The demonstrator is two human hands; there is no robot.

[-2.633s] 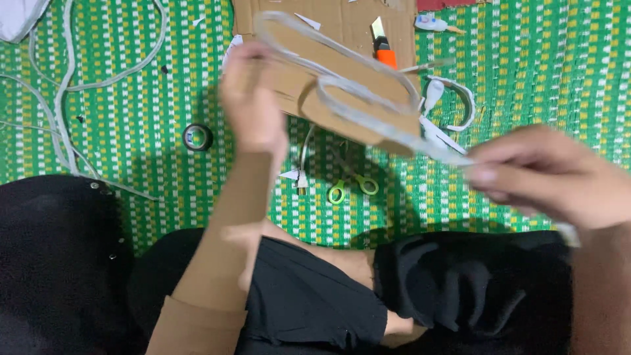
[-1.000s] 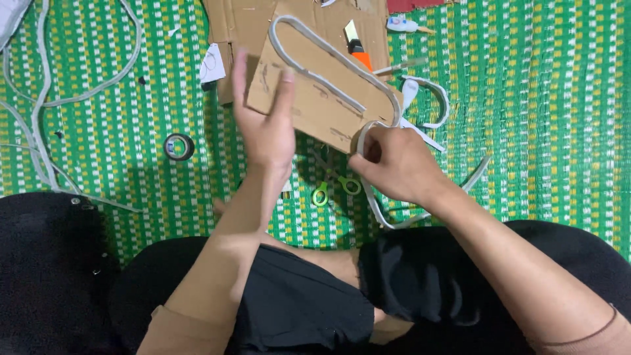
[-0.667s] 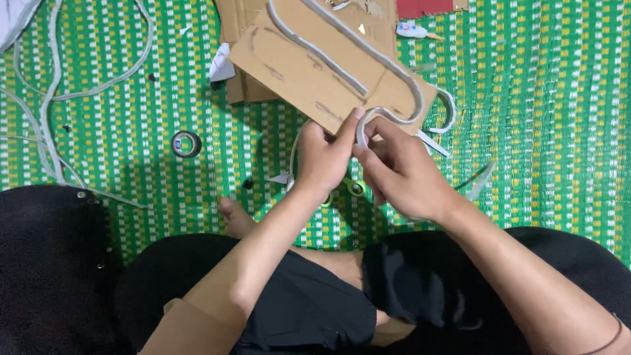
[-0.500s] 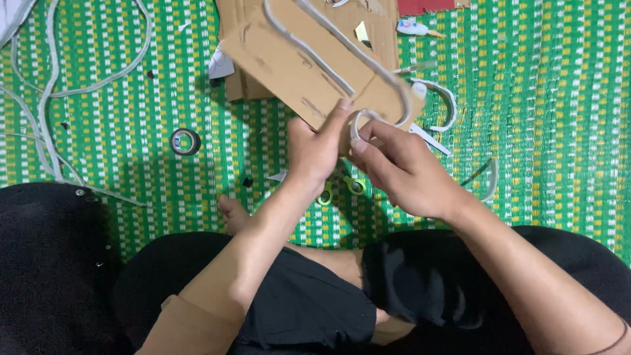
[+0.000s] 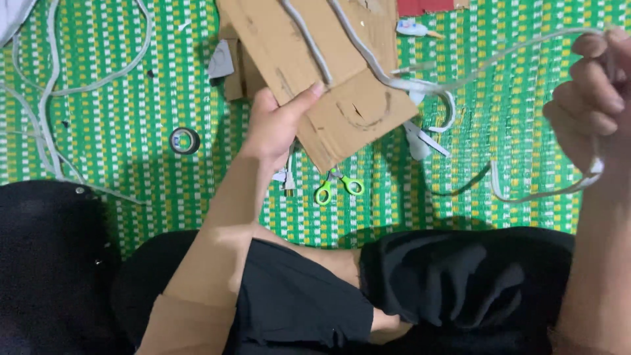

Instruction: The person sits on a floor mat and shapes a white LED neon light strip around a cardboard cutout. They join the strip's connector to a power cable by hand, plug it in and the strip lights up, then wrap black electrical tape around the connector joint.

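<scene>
In the head view, the person sits cross-legged in black clothing on a woven mat of green, white and yellow checks (image 5: 519, 144). The left hand (image 5: 276, 125) grips the lower edge of a flat brown cardboard sheet (image 5: 328, 72), thumb lying across its upper face and the other fingers hidden beneath it. The sheet is held tilted above the mat, and its top runs out of the picture.

A long grey flexible strip (image 5: 420, 84) lies along the face of the cardboard in 2 lines, leaves it at the right edge and sweeps in an arc across to the right hand (image 5: 591, 105). That hand is raised at the far right of the picture, well apart from the cardboard, its fingers curled round the strip and pinching it. Below the hand the strip loops back leftward, hanging over the mat.

On the mat just below the cardboard lie small scissors with lime-green handles (image 5: 336, 187), blades pointing up under the sheet. A small round roll of black tape (image 5: 185, 140) sits left of the left forearm. More pale grey cord (image 5: 49, 112) curls over the mat at the far left. Loose grey strip offcuts (image 5: 424, 141) lie right of the cardboard, and a grey scrap (image 5: 221, 60) rests beside further cardboard pieces at the upper left.
</scene>
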